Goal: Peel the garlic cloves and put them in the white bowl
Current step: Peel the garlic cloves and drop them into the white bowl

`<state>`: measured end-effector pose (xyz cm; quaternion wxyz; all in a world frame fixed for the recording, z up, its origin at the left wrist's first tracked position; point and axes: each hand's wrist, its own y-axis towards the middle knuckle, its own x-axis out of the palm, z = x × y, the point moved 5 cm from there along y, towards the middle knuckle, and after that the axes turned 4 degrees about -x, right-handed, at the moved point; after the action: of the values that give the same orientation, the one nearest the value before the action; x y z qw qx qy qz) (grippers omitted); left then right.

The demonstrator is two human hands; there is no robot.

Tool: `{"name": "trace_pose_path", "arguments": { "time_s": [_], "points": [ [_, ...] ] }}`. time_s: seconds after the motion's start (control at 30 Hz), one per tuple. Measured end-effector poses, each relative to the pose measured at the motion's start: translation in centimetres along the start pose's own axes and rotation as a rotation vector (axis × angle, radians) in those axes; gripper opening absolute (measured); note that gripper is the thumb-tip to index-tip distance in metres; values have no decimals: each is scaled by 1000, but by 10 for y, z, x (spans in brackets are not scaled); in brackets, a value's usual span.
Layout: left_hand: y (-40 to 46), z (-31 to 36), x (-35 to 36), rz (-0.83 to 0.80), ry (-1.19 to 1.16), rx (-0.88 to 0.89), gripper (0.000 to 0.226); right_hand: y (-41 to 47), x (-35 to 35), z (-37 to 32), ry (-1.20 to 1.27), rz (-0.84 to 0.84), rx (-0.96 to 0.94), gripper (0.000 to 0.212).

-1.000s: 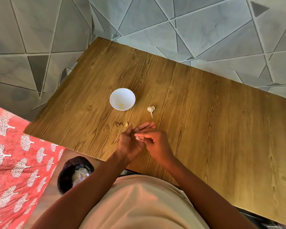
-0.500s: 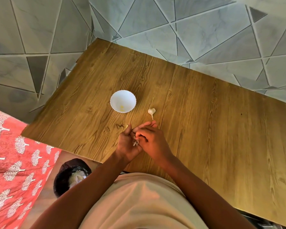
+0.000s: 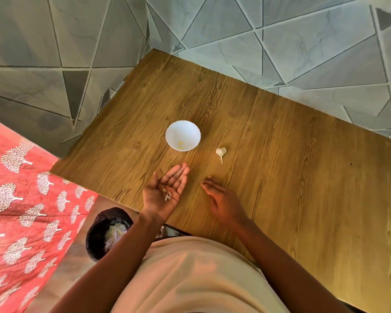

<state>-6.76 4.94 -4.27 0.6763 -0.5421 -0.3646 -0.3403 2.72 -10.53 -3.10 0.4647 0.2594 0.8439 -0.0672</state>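
Left hand: palm up, fingers straight and relaxed, above the near edge of the brown wood-grain table; a few pale papery scraps of garlic skin lie loose on the palm, not gripped; whether a clove lies among them cannot be told.

Right hand: palm down, fingers extended and slightly spread, low over the table surface, holding nothing; contact with the wood cannot be told; the two hands are apart, side by side.

Small round white bowl with a scalloped rim: upright on the table, beyond the left hand's fingertips; a little yellowish matter on its bottom.

Pale unpeeled garlic piece with a short stalk: on the table, beyond the right hand, just right of the bowl, touching neither.

Dark round bin holding whitish scraps: on the floor below the left forearm, beside the table edge.

Red cloth printed with white trees: far left of the left hand.

Grey floor tiles with a triangle pattern: beyond the table.
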Motion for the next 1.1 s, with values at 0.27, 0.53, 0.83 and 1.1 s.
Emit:
{"name": "trace_pose_path", "arguments": {
  "time_s": [0.27, 0.53, 0.83, 1.1],
  "points": [
    [-4, -6, -4, 33, 42, 19, 75, -27, 20, -2, 34, 33, -236, 36],
    [-7, -9, -11, 36, 49, 46, 76, -27, 13, 7, 437, 242, 159, 36],
    [-11, -11, -11, 46, 100, 69, 75, -20, 9, 0, 361, 270, 184, 23],
    [-14, -13, -13, 47, 114, 69, 78, -19, 6, -3, 357, 368, 250, 24]
  ]
}}
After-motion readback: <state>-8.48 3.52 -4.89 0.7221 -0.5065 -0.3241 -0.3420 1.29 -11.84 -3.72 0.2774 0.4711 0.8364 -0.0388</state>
